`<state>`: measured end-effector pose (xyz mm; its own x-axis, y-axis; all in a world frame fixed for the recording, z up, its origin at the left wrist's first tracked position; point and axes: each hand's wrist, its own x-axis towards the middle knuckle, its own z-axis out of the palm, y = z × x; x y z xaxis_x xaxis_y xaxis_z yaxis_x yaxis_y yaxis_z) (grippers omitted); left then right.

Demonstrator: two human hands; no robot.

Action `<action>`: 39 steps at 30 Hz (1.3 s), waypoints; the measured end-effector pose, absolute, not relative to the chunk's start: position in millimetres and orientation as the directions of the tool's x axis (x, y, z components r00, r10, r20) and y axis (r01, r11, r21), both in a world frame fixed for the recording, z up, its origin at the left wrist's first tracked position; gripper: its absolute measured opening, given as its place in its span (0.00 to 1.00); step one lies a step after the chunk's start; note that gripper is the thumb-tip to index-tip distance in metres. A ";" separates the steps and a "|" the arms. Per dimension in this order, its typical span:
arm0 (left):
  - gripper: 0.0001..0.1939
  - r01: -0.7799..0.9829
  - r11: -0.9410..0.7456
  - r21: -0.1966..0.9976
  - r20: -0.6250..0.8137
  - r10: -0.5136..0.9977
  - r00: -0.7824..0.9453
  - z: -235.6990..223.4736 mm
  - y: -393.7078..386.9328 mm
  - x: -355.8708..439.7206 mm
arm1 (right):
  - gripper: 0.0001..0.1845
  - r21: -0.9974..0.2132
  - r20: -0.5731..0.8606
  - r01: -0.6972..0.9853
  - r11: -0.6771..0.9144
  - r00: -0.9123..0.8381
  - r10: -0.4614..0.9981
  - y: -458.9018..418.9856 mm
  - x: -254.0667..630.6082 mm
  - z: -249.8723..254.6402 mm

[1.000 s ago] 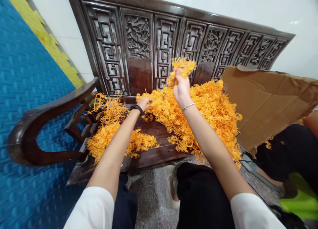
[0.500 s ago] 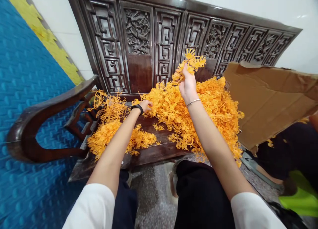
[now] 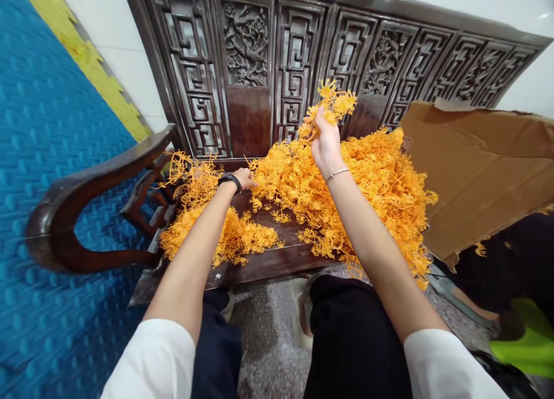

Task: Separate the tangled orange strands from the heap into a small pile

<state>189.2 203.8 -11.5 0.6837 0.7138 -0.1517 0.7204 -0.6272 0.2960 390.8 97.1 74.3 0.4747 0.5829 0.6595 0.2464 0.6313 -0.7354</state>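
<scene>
My right hand [image 3: 328,148] is raised over a large heap of orange plastic flower pieces [image 3: 381,185], closed round a small bunch of flower pieces [image 3: 341,103] that stick out above the thumb. My left hand [image 3: 244,178] is low at the heap's left edge, fingers curled together; what sits between its fingertips is hidden. Left of that wrist lie thin tangled orange strands [image 3: 197,179]. In front of them, partly behind my left forearm, is a smaller orange pile [image 3: 251,235]. All of it rests on a dark wooden bench seat [image 3: 288,232].
The bench's carved backrest [image 3: 251,119] rises behind the heap, and its curved armrest [image 3: 43,214] is at left. A cardboard sheet [image 3: 471,174] leans at the heap's right. Beyond it shows another person's dark-clothed leg [image 3: 515,260]. Blue floor mats [image 3: 26,127] lie at left.
My right hand rose slightly with its bunch, then stayed nearly still. My left hand has drawn a little left along the heap's edge. The view has shifted slightly.
</scene>
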 end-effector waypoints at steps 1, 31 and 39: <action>0.12 0.724 -0.624 0.295 -0.201 0.700 0.685 -13.0 201.1 189.3 | 0.29 -0.734 0.660 0.243 0.634 0.478 0.580 98.3 389.4 73.9; 0.15 0.749 -0.662 0.032 0.073 0.749 0.659 74.5 105.8 118.7 | 0.18 -0.948 0.300 -0.072 0.309 0.107 0.948 18.4 300.9 75.3; 0.26 0.513 -0.722 0.465 0.169 0.641 0.749 56.7 40.1 80.3 | 0.20 -0.971 0.214 -0.119 0.206 -0.060 0.975 -22.8 236.5 66.8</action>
